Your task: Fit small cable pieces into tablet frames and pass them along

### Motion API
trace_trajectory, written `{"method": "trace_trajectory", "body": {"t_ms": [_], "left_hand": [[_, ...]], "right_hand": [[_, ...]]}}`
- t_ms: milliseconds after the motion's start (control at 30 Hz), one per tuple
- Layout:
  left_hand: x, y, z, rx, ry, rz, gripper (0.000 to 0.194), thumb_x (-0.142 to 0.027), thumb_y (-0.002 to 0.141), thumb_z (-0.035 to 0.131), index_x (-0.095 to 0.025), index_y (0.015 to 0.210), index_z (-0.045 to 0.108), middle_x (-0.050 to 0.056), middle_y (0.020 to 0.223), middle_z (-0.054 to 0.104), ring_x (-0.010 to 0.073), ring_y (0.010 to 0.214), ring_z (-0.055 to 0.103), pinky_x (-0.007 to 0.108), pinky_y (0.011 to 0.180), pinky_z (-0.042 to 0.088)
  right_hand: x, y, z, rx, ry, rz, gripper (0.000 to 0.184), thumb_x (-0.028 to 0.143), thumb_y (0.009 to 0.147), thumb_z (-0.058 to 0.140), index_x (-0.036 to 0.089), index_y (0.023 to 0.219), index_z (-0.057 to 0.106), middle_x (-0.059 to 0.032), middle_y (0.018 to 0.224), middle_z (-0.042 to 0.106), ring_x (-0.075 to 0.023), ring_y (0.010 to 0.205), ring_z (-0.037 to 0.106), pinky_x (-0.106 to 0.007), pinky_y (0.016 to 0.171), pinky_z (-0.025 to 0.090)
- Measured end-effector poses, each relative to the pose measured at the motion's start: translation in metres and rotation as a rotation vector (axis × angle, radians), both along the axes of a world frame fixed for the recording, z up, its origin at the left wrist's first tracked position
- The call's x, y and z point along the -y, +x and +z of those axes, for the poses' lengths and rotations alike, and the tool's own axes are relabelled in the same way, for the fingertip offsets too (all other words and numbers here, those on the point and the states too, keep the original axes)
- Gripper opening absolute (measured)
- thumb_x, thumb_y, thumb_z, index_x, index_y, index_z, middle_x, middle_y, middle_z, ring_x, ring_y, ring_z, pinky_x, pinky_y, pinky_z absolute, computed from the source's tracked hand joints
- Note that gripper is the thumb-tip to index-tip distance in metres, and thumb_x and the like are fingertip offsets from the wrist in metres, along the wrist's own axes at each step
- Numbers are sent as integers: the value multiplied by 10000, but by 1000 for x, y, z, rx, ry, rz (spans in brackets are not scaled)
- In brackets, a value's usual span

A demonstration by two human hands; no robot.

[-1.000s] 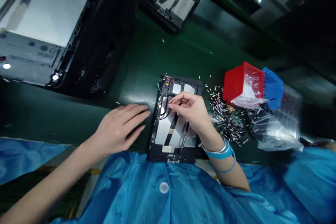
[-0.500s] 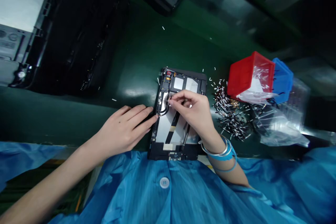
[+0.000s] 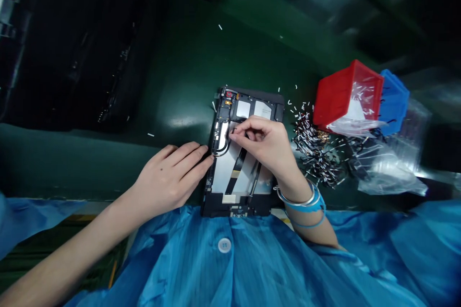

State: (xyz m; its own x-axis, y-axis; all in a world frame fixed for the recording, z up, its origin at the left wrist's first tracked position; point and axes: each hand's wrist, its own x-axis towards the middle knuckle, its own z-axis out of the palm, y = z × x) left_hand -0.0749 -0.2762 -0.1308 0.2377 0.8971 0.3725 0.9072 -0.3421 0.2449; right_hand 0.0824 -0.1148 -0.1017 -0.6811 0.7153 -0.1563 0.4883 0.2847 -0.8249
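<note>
An opened tablet [image 3: 221, 182] lies in front of me, its silver battery plates, ribbon cables and circuit parts exposed. Along its left side a thin black cable [image 3: 225, 149] bends in a loop. My right hand [image 3: 264, 141] is over the tablet's middle, thumb and index finger pinched on the upper end of that cable. My left hand [image 3: 176, 172] rests with its fingers stretched out, the fingertips touching the tablet's left edge by the lower bend of the cable. Its thumb is hidden.
Right of the tablet lies a pile of small black-and-white cables [image 3: 320, 158]. Beyond it stand a red bin [image 3: 333, 100] and a blue bin [image 3: 396, 100], with clear plastic bags [image 3: 392, 172] beside them. Dark device housings [image 3: 90, 57] occupy the left. White scraps dot the green table [image 3: 190, 72].
The view has shifted slightly, moving the housings at the upper left partly out of frame. Both hands keep nearly the same places on the tablet, the right still pinching the cable.
</note>
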Motion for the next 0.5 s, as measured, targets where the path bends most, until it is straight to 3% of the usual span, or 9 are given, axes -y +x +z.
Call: {"method": "trace_trajectory", "body": {"t_ms": [300, 500], "left_hand": [[0, 0, -1, -20, 5, -28, 348, -34, 831, 505, -57, 1156, 629, 147, 1126, 696, 296, 1017, 646, 377, 733, 476], [-2, 1, 1, 58, -24, -8, 275, -50, 857, 526, -67, 1100, 655, 139, 1125, 697, 309, 1015, 643, 390, 713, 489]], "right_hand": [[-1, 1, 0, -33, -60, 56, 38, 171, 741, 698, 174, 704, 699, 18, 665, 598, -72, 557, 429, -248, 537, 336], [-2, 0, -3, -31, 69, 26, 60, 159, 758, 677, 178, 702, 689, 11, 692, 619, -74, 555, 421, -250, 547, 340]]}}
